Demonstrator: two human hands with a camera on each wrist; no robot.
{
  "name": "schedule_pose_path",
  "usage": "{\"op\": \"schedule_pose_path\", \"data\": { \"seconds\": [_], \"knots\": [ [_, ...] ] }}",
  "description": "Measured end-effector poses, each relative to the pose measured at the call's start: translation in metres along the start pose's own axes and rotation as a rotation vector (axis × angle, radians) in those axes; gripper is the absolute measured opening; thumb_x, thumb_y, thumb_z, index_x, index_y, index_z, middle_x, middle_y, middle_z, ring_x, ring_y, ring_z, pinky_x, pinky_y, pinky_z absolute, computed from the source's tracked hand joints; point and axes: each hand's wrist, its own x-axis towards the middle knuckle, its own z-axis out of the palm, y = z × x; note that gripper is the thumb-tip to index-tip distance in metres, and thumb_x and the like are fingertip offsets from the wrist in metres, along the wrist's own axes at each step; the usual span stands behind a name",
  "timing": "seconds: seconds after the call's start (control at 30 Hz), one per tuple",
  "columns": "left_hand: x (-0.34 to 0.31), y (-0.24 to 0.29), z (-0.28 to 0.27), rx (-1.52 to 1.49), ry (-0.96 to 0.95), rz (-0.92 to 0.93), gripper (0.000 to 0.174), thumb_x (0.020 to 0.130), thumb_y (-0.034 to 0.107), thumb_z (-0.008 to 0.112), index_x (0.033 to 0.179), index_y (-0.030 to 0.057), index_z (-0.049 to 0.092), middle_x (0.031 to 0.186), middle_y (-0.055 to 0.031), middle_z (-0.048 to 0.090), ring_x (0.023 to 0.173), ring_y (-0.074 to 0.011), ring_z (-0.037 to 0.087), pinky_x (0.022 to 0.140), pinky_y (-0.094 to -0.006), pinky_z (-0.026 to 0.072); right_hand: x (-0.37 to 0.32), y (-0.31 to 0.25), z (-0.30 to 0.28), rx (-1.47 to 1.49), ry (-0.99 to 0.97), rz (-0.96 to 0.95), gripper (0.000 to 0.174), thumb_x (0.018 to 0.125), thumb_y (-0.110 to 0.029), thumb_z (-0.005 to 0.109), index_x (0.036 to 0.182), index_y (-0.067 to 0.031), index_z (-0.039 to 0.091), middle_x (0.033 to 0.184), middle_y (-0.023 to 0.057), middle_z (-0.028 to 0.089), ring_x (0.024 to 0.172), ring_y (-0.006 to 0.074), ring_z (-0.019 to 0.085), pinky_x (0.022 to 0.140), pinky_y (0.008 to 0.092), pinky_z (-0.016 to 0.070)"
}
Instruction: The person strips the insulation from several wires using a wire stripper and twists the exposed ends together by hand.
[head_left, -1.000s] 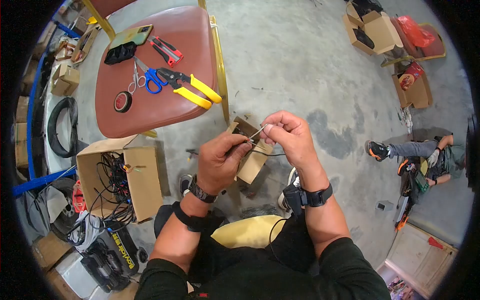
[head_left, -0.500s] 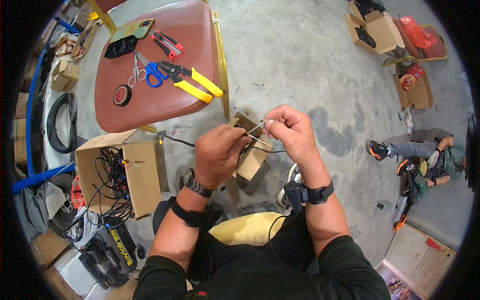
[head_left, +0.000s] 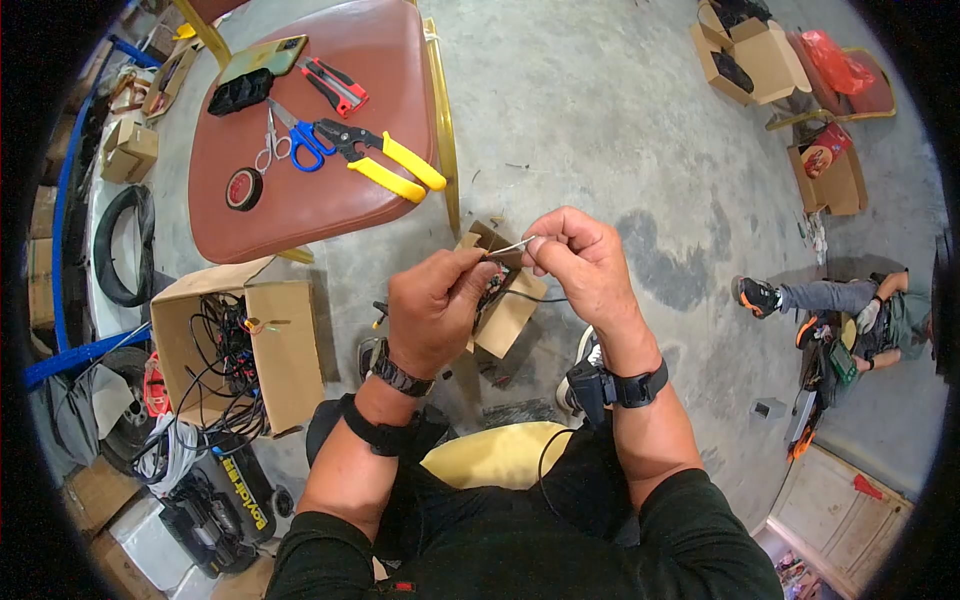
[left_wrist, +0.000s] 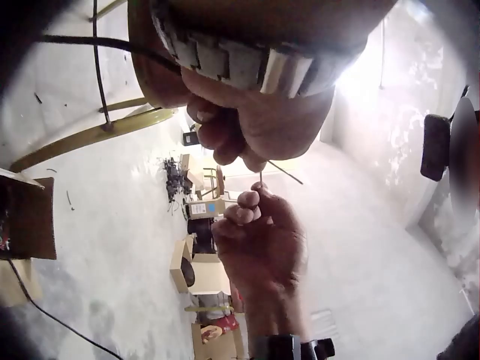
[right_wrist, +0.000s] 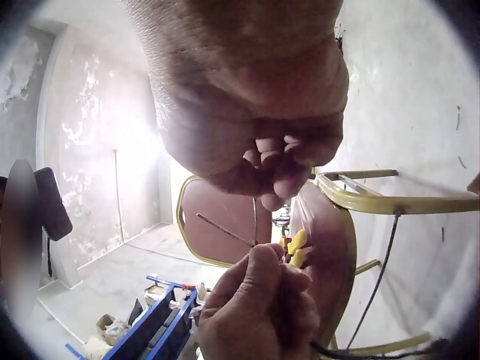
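Thumb and fingertips of my left hand pinch a thin cable where bare-looking wire strands come out. My right hand pinches the far end of one strand, which runs straight between the two hands. A second strand sticks out free at an angle from the left fingertips in the right wrist view; the left wrist view shows this loose strand too. Black cable passes below the hands. My curled fingers hide the cable part inside the left hand.
A red-brown chair holds yellow-handled pliers, blue scissors, a red cutter, a tape roll and a phone. A carton of black cables stands left, a small box below my hands. Another person is at right.
Two strands stood visibly apart between the hands in the head view; now one shows there, stretched between the fingertips. The dark cable end beside the left hand swung out left, then back.
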Motion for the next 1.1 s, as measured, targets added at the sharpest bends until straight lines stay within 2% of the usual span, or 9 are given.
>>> {"op": "schedule_pose_path", "data": {
  "seconds": [0.13,0.23,0.43,0.53,0.63,0.73,0.83,1.1],
  "knots": [
    [-0.003,-0.004,0.008,-0.292,0.055,-0.214,0.013,0.089,0.006,0.070,0.098,-0.0023,0.068,0.080,-0.0056,0.069,0.069,-0.0086,0.061,0.062,-0.0244,0.0494,0.000,0.002,0.002,-0.011,0.002,-0.001,0.013,0.087,-0.008,0.057,0.093,0.0007,0.065,0.078,0.0018,0.066,0.070,0.0068,0.058,0.064,0.0225,0.0470],
    [-0.002,-0.004,0.006,-0.305,0.031,-0.222,0.013,0.090,0.007,0.069,0.100,-0.0019,0.068,0.078,-0.0031,0.067,0.067,-0.0084,0.060,0.061,-0.0229,0.0488,0.000,0.003,0.003,-0.020,0.006,0.005,0.013,0.088,-0.009,0.058,0.093,0.0006,0.065,0.079,0.0014,0.066,0.070,0.0066,0.058,0.064,0.0223,0.0467],
    [0.001,-0.006,0.001,-0.299,-0.046,-0.370,0.013,0.091,0.006,0.065,0.100,-0.0030,0.069,0.075,-0.0040,0.066,0.065,-0.0084,0.060,0.060,-0.0223,0.0478,0.001,0.007,0.005,-0.048,0.001,0.001,0.014,0.088,-0.010,0.058,0.095,0.0007,0.065,0.080,0.0011,0.066,0.071,0.0064,0.057,0.065,0.0225,0.0467],
    [0.002,-0.007,0.002,-0.389,-0.069,-0.460,0.014,0.092,0.009,0.065,0.099,-0.0023,0.069,0.072,-0.0040,0.065,0.060,-0.0078,0.058,0.053,-0.0222,0.0449,0.001,0.008,0.004,-0.053,-0.003,0.003,0.014,0.089,-0.010,0.058,0.095,0.0006,0.065,0.081,0.0017,0.066,0.073,0.0069,0.059,0.066,0.0230,0.0474],
    [0.007,-0.009,-0.005,-0.463,-0.176,-0.572,0.016,0.093,0.013,0.064,0.098,-0.0010,0.069,0.067,-0.0037,0.064,0.053,-0.0068,0.055,0.044,-0.0220,0.0398,0.001,0.009,0.005,-0.069,-0.016,-0.001,0.015,0.090,-0.011,0.058,0.096,0.0005,0.065,0.082,0.0022,0.067,0.075,0.0073,0.060,0.067,0.0235,0.0480],
    [0.009,-0.006,-0.010,-0.486,-0.208,-0.604,0.018,0.094,0.016,0.063,0.097,0.0003,0.069,0.064,-0.0032,0.063,0.046,-0.0060,0.050,0.039,-0.0216,0.0345,0.001,0.010,0.005,-0.089,-0.033,-0.010,0.015,0.091,-0.011,0.057,0.097,0.0005,0.065,0.082,0.0024,0.067,0.075,0.0077,0.060,0.067,0.0237,0.0482],
    [0.009,-0.011,-0.009,-0.543,-0.213,-0.641,0.018,0.094,0.017,0.063,0.098,0.0007,0.069,0.062,-0.0029,0.062,0.043,-0.0062,0.048,0.037,-0.0211,0.0335,0.001,0.011,0.005,-0.107,-0.054,-0.022,0.015,0.091,-0.011,0.057,0.098,0.0005,0.065,0.082,0.0023,0.067,0.075,0.0077,0.060,0.067,0.0237,0.0482],
    [0.016,-0.006,-0.020,-0.627,-0.364,-0.798,0.019,0.093,0.021,0.065,0.095,0.0020,0.069,0.058,-0.0012,0.057,0.039,-0.0057,0.043,0.035,-0.0204,0.0280,-0.002,0.009,0.001,-0.107,-0.119,-0.029,0.014,0.092,-0.009,0.056,0.099,0.0001,0.064,0.083,0.0020,0.067,0.077,0.0075,0.060,0.070,0.0243,0.0494]
  ]
}}
